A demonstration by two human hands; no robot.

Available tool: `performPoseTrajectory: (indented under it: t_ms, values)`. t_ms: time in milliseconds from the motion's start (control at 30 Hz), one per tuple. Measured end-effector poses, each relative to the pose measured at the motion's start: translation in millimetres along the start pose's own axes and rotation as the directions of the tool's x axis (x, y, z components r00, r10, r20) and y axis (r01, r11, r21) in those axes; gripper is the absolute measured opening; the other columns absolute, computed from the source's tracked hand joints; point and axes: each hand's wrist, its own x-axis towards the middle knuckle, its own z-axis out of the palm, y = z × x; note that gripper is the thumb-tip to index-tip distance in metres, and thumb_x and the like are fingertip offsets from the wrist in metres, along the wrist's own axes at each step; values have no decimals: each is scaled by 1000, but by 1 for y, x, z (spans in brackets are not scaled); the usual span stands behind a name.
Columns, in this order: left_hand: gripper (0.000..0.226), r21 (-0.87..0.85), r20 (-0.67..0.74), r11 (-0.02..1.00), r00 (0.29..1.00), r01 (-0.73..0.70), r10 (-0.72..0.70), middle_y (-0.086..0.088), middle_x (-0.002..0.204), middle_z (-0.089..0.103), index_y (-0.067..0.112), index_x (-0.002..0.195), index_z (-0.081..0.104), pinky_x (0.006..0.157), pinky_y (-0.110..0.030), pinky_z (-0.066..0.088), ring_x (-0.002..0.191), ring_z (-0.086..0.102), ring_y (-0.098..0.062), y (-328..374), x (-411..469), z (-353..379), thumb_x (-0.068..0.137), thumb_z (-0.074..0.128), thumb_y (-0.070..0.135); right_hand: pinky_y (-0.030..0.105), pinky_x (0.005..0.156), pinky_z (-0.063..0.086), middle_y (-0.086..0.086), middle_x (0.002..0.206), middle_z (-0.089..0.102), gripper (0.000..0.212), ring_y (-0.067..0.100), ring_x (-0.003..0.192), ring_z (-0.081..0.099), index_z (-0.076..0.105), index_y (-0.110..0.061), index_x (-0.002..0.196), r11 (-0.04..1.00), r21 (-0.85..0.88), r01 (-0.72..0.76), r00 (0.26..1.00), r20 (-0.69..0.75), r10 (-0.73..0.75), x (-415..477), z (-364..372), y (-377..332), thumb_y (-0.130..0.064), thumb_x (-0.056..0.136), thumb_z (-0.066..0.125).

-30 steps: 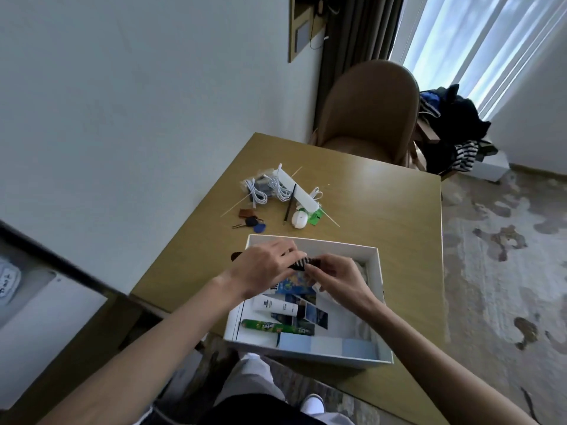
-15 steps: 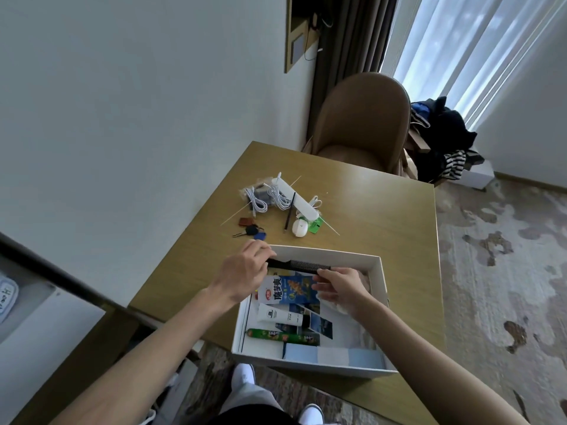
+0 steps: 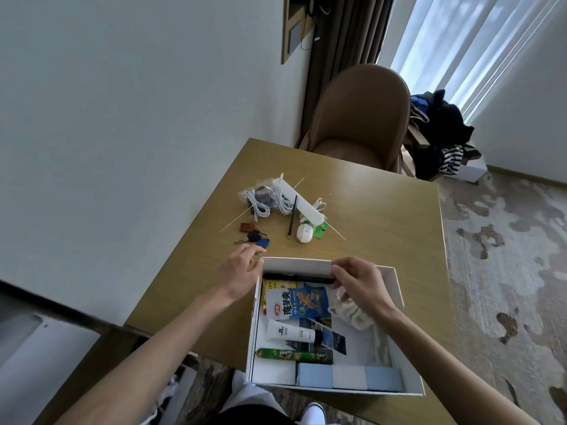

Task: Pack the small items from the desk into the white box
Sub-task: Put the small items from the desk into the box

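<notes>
The white box (image 3: pixel 255 320) sits at the desk's near edge, holding a blue snack packet (image 3: pixel 299 303), a white tube (image 3: pixel 290 332), a green sausage stick (image 3: pixel 294 354), photo cards (image 3: pixel 333 339), pale blue blocks (image 3: pixel 349 377) and a cream cloth (image 3: pixel 352 315). A black comb (image 3: pixel 296 277) lies inside along the far wall. My right hand (image 3: pixel 360 285) pinches the comb's right end. My left hand (image 3: pixel 242 269) hovers outside the box's far left corner, fingers loosely apart and holding nothing. Just beyond it lie keys with a blue tag (image 3: pixel 257 238).
Further back on the wooden desk (image 3: pixel 383 216) lie white cables (image 3: pixel 270 204), a long white bar (image 3: pixel 302 205), a black pen (image 3: pixel 292 216), a small white case (image 3: pixel 304 233) and thin sticks. A brown chair (image 3: pixel 359 118) stands behind the desk. The wall is on the left.
The comb went from both hands down to the box's far wall. My left hand let go of it and moved out past the far left corner.
</notes>
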Motion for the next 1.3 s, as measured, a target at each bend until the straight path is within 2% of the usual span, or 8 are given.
performPoseTrajectory:
  t_ms: [233, 367, 533, 700, 867, 1033, 1200, 1300]
  values:
    - [23, 56, 98, 988, 984, 145, -150, 1, 106, 61, 19, 112, 59, 69, -33, 56, 82, 59, -10, -20, 28, -12, 97, 43, 26, 12, 63, 48, -5, 89, 73, 11, 1, 72, 63, 71, -15, 99, 918, -316, 239, 969, 9, -248, 64, 33, -32, -18, 91, 65]
    - [27, 175, 173, 969, 963, 177, -207, 6, 111, 54, 23, 121, 53, 68, -28, 54, 82, 56, -7, -37, 42, -15, 95, 47, 27, 26, 70, 47, -3, 108, 72, 19, 14, 86, 65, 70, -19, 108, 830, -535, 156, 988, 70, -141, 113, 53, -26, -23, 91, 61]
    - [39, 242, 231, 955, 945, 174, -231, 7, 122, 46, 22, 131, 45, 56, -20, 44, 68, 51, -5, -53, 65, -13, 93, 53, 22, 34, 78, 47, 8, 133, 53, 35, 28, 111, 57, 60, -20, 124, 654, -747, 119, 985, 173, 19, 158, 71, -7, -22, 90, 61]
    - [51, 309, 264, 948, 950, 80, -166, 6, 141, 38, 20, 140, 38, 58, -17, 42, 78, 52, -8, -64, 86, -1, 92, 54, 19, 41, 79, 55, 13, 138, 44, 41, 32, 110, 57, 53, -13, 130, 544, -830, 122, 975, 203, 91, 178, 82, 6, -19, 90, 61]
    - [52, 365, 300, 931, 949, -19, -99, 6, 150, 33, 22, 144, 34, 87, -34, 52, 124, 45, -17, -74, 98, 15, 94, 47, 14, 35, 68, 52, 14, 133, 41, 43, 31, 97, 59, 49, -9, 130, 496, -858, 131, 971, 212, 111, 184, 89, 12, -11, 89, 61]
    - [48, 382, 305, 916, 952, -123, 0, 4, 131, 49, 20, 134, 44, 74, -28, 55, 109, 51, -14, -80, 105, 21, 89, 57, 13, 34, 61, 46, 14, 122, 46, 29, 25, 78, 52, 53, -9, 114, 486, -863, 135, 981, 187, 59, 186, 90, 14, -10, 87, 63]
    - [59, 402, 310, 910, 950, -99, -34, 0, 125, 50, 17, 137, 41, 79, -31, 54, 111, 50, -18, -82, 109, 24, 84, 67, 23, 42, 71, 57, 16, 126, 41, 37, 32, 86, 61, 50, -11, 120, 476, -870, 128, 977, 192, 88, 192, 95, 18, -6, 86, 63]
    - [38, 425, 313, 897, 950, -118, -23, 0, 117, 52, 18, 119, 55, 76, -32, 55, 104, 51, -16, -84, 110, 25, 84, 67, 27, 42, 70, 56, 18, 122, 43, 32, 35, 85, 61, 47, -12, 117, 465, -875, 134, 972, 207, 109, 194, 98, 20, -10, 88, 61]
